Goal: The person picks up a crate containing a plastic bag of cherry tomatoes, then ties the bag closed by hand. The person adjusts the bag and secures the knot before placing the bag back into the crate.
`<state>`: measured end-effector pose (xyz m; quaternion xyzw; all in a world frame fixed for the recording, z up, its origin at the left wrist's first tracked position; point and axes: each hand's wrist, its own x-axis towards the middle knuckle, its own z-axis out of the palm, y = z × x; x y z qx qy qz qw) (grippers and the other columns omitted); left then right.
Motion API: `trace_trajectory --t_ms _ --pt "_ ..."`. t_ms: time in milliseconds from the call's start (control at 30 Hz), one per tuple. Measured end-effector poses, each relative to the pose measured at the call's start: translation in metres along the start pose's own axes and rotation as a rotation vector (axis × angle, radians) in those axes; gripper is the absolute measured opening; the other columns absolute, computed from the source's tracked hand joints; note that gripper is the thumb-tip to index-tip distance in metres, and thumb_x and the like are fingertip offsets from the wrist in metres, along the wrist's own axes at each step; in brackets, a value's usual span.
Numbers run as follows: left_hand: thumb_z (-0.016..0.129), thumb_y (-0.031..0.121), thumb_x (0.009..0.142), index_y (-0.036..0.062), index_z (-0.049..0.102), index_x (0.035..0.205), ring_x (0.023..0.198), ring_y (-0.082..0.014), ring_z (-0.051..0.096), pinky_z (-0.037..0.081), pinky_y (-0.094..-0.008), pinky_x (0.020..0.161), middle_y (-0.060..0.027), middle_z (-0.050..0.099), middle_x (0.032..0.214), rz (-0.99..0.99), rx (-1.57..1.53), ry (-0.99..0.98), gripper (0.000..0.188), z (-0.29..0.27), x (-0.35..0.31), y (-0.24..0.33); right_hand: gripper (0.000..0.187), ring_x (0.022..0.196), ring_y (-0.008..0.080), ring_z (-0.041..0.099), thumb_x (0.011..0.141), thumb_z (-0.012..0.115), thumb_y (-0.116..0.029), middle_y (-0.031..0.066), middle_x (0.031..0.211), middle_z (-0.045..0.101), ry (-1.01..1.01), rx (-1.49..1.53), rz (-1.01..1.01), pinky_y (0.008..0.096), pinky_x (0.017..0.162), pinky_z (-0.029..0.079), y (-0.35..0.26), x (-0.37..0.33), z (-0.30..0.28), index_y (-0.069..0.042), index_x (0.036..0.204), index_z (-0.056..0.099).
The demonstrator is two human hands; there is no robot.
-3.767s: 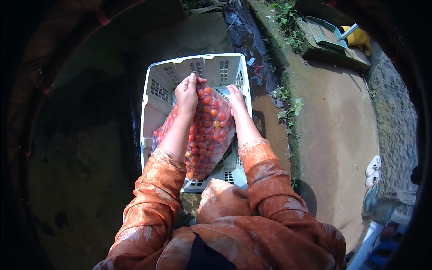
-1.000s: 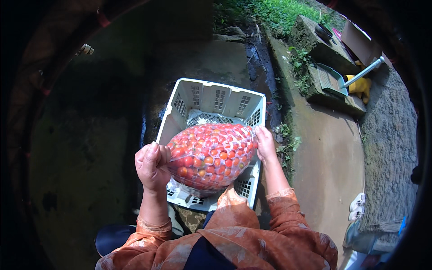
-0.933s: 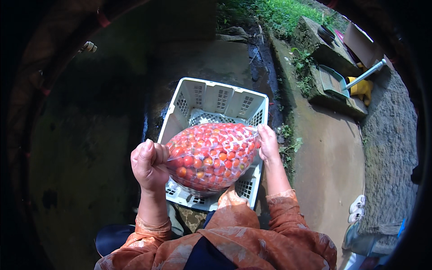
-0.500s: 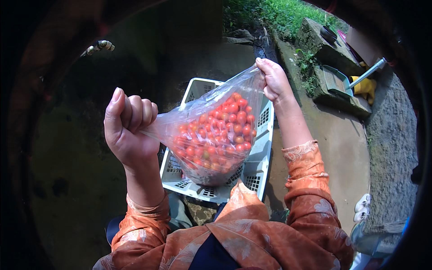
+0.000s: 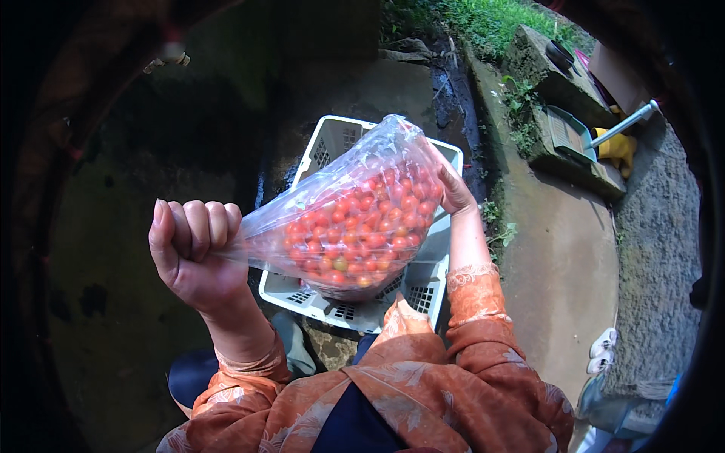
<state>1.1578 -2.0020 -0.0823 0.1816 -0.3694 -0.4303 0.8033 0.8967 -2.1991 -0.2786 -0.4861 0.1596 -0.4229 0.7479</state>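
Damp, shaded concrete ground spreads out below, with a strip of grass [image 5: 491, 19] at the far edge and a sunlit path to the right of a white plastic crate [image 5: 347, 302]. The crate sits on the ground just ahead of the person's knees. Above the crate, a clear plastic bag of small red tomatoes [image 5: 355, 226] is held up, hiding much of the crate's inside. To the left of the crate, the left hand [image 5: 192, 253] is clenched into a tight fist around the bag's gathered end, its fingers [image 5: 198, 226] curled fully shut. Over the crate's right rim, the right hand [image 5: 453, 192] rests against the bag's far side, fingers loosely extended and pressed to the plastic, partly hidden behind it.
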Motion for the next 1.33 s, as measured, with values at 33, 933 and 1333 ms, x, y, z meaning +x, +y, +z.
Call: trace_trajectory --t_ms 33,933,1333 --pt "0.04 0.021 0.094 0.0141 0.025 0.055 0.043 -0.0095 0.016 0.02 -0.0281 0.047 0.0032 0.024 0.046 0.007 -0.02 0.02 0.043 0.0 0.0 -0.001 0.101 0.135 0.0249 0.024 0.07 0.067 -0.06 0.0163 0.143 0.031 -0.008 0.061 -0.012 0.0384 0.111 0.016 0.0 0.004 -0.002 -0.006 0.143 0.022" --pt "0.039 0.021 0.095 0.0126 0.025 0.052 0.046 -0.0104 0.019 0.022 -0.0291 0.05 0.0016 0.025 0.046 -0.083 0.06 0.004 0.046 -0.002 -0.006 -0.013 0.012 0.071 0.0099 0.06 0.077 0.069 -0.009 0.0029 0.076 0.063 -0.108 -1.264 0.0 0.0246 0.068 0.049 -0.148 0.081 0.021 0.001 0.084 0.068" --pt "0.039 0.022 0.096 0.0122 0.026 0.053 0.047 -0.0107 0.019 0.023 -0.0287 0.051 0.0013 0.026 0.047 -0.098 0.038 0.004 0.046 -0.007 -0.006 -0.014 0.013 0.058 0.0116 0.062 0.08 0.064 -0.008 0.0055 0.069 0.065 -0.057 -1.303 0.16 0.0231 0.057 0.048 -0.168 0.074 0.027 -0.002 0.091 0.066"
